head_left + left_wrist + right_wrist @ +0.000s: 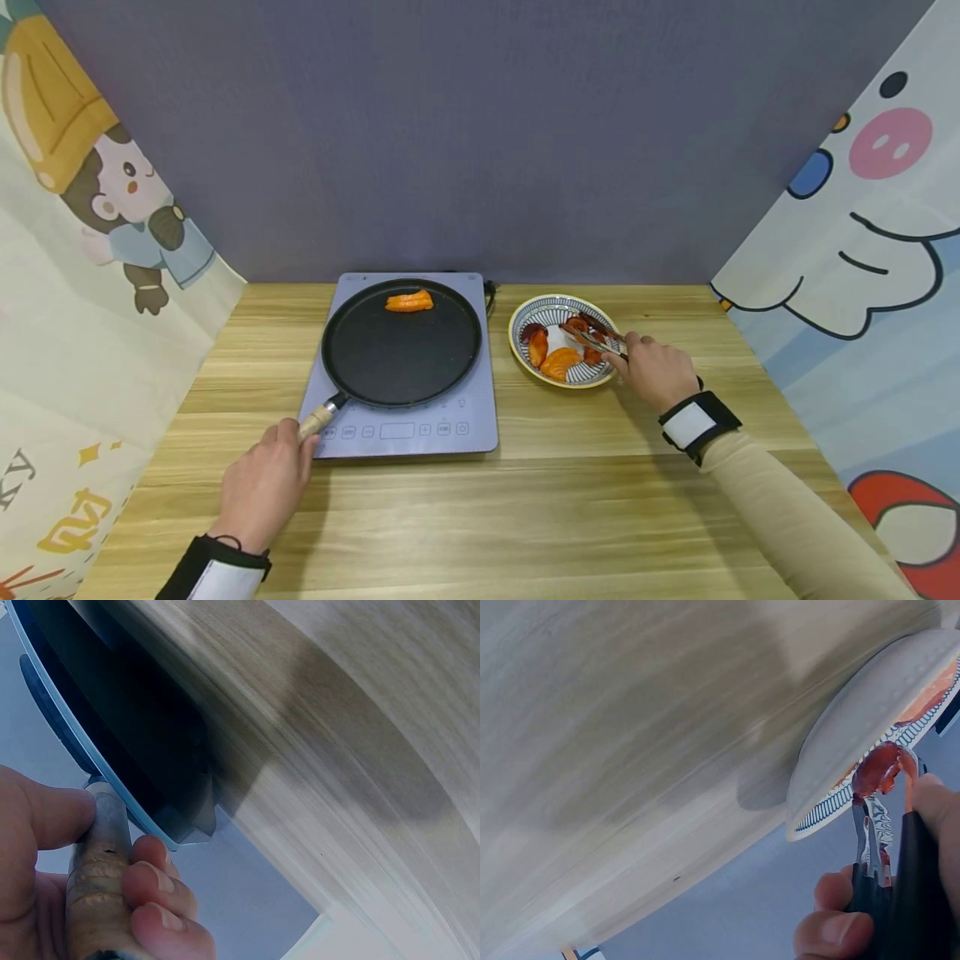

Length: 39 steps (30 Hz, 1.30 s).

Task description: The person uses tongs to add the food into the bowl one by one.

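Observation:
My left hand [262, 479] grips the wooden handle [318, 420] of a flat black frying pan [401, 358]. Toward the pan's far edge lies one orange piece of food [409, 302], like a salmon slice. My right hand [658, 372] holds black-handled metal tongs [913, 877], whose tips are inside a striped bowl [517, 354]. In the right wrist view, a dark red food piece [876, 769] sits at the tong tips; whether it is clear of the bowl I cannot tell. Orange slices [561, 363] and several reddish pieces share the bowl.
Beneath the pan is a light grey induction cooktop [480, 429] with touch controls along its front. A dark cord [490, 293] shows at its back right corner. The wooden table [540, 517] meets a grey wall [480, 142] behind, with printed cartoon curtains at both sides.

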Each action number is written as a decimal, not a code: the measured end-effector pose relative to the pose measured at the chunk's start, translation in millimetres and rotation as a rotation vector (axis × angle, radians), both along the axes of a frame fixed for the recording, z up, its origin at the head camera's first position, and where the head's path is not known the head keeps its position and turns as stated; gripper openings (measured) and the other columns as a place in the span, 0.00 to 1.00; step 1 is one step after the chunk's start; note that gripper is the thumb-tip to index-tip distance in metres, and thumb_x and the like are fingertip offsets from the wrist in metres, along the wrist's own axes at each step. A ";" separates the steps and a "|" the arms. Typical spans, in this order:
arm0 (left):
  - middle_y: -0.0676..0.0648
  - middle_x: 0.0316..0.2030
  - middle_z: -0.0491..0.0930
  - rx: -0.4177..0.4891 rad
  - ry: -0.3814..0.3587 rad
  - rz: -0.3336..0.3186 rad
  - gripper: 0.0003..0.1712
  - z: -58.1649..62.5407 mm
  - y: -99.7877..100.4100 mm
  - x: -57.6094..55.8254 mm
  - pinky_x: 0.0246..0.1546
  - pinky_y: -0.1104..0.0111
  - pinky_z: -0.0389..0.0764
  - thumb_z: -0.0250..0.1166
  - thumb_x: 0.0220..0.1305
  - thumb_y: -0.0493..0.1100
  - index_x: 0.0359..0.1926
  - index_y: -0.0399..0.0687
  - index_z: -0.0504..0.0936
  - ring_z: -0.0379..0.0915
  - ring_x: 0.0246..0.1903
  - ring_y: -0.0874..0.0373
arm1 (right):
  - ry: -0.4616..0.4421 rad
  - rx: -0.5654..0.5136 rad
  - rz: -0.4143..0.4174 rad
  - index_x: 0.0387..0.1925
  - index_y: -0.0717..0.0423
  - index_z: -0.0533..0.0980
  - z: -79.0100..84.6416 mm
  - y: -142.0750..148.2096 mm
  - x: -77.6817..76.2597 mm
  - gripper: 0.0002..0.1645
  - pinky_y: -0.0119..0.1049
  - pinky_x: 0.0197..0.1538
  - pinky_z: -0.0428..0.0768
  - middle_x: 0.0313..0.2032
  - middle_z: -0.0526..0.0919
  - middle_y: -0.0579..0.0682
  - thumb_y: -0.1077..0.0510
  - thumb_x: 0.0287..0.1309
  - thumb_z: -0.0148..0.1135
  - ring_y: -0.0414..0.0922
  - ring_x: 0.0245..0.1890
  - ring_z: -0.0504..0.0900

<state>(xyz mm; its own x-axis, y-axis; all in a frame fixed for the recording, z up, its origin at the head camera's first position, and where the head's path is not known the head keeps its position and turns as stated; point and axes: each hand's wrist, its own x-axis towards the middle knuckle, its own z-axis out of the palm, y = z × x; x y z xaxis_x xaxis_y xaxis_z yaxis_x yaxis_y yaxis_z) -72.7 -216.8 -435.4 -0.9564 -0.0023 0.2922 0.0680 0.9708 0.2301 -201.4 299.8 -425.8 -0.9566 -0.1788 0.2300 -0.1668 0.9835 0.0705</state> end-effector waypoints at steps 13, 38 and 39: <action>0.46 0.18 0.64 0.002 -0.022 -0.007 0.17 0.0 0.1 1.7 0.09 0.63 0.56 0.63 0.64 0.45 0.34 0.33 0.70 0.59 0.12 0.55 | -0.011 0.013 0.001 0.40 0.66 0.74 -0.2 -3.2 2.1 0.33 0.49 0.13 0.68 0.20 0.76 0.59 0.37 0.62 0.56 0.55 0.13 0.73; 0.46 0.18 0.63 -0.003 0.013 -0.012 0.16 0.4 -1.1 1.3 0.09 0.63 0.55 0.63 0.63 0.44 0.32 0.34 0.70 0.58 0.11 0.54 | 0.022 0.016 0.059 0.41 0.65 0.76 24.1 -15.5 -7.8 0.32 0.48 0.15 0.69 0.23 0.78 0.60 0.37 0.61 0.58 0.54 0.14 0.74; 0.46 0.18 0.63 -0.002 0.014 -0.014 0.16 0.4 -1.1 1.4 0.09 0.63 0.55 0.63 0.63 0.44 0.32 0.34 0.70 0.58 0.11 0.54 | 0.025 0.018 0.061 0.40 0.65 0.76 25.0 -16.6 -8.3 0.31 0.48 0.15 0.70 0.23 0.78 0.60 0.37 0.61 0.59 0.54 0.14 0.74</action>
